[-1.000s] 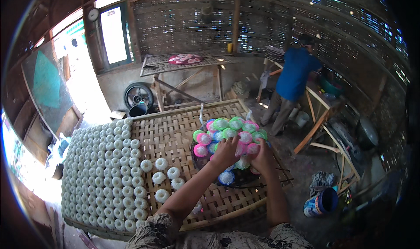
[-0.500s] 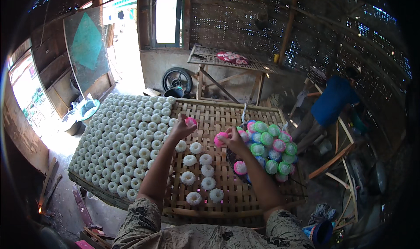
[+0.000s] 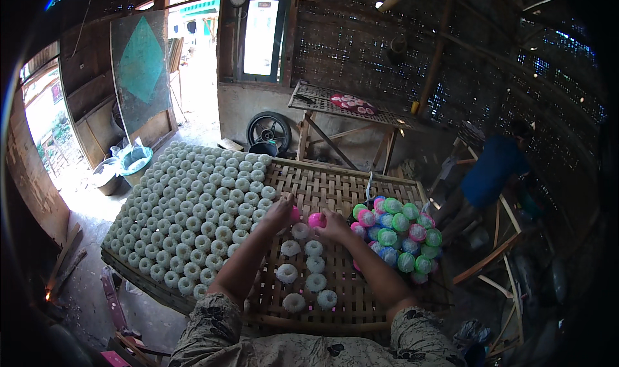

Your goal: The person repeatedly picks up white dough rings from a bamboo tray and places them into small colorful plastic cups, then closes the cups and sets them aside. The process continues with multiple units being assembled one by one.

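Note:
Over the woven bamboo rack, my left hand (image 3: pixel 281 213) grips a small pink plastic mould (image 3: pixel 295 215); my fingers hide part of it. Close by on its right, my right hand (image 3: pixel 334 226) has its fingers closed round another pink mould (image 3: pixel 316 220). Just below the hands lies a white, grainy ring (image 3: pixel 300 231), with several more such rings in two loose columns toward me. Dense rows of white rings (image 3: pixel 193 206) cover the left half of the rack. To the right of my right hand sits a pile of green, pink and blue moulds (image 3: pixel 400 222) with white filling.
Bare slats of the bamboo rack (image 3: pixel 322 185) show beyond my hands. Behind stands a bamboo table (image 3: pixel 309 96) with a red tray (image 3: pixel 353 104). A wheel (image 3: pixel 269 132) leans on the wall. A person in blue (image 3: pixel 491 167) bends at the right. Buckets (image 3: pixel 107 179) stand left.
Both hands have come nearer to me and closer together, each still holding a pink mould. A white ring now lies just below them. The whole view has shifted slightly.

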Action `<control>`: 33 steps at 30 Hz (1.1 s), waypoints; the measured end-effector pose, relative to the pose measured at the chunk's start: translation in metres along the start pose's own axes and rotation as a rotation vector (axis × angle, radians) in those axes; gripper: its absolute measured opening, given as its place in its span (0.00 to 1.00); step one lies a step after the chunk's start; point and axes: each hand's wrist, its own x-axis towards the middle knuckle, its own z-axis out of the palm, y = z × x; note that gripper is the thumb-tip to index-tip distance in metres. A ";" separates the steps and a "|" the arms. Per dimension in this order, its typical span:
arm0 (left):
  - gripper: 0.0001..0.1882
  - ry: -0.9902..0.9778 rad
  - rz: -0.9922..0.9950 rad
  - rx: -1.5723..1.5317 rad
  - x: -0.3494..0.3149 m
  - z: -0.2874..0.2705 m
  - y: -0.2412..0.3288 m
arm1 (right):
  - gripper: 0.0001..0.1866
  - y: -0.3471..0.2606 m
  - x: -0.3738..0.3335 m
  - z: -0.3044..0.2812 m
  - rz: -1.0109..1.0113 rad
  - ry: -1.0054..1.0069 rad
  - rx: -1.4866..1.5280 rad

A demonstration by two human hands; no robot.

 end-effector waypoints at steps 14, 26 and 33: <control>0.33 0.310 -0.394 -1.841 -0.026 -0.071 0.055 | 0.32 -0.007 0.006 -0.008 -0.184 -0.178 -0.055; 0.38 -0.041 -0.597 -2.508 -0.081 -0.039 0.097 | 0.23 -0.091 -0.014 -0.033 -0.476 0.250 0.396; 0.31 -0.036 -0.467 -1.856 -0.095 -0.037 0.119 | 0.35 0.039 -0.015 -0.088 0.039 -0.060 -0.334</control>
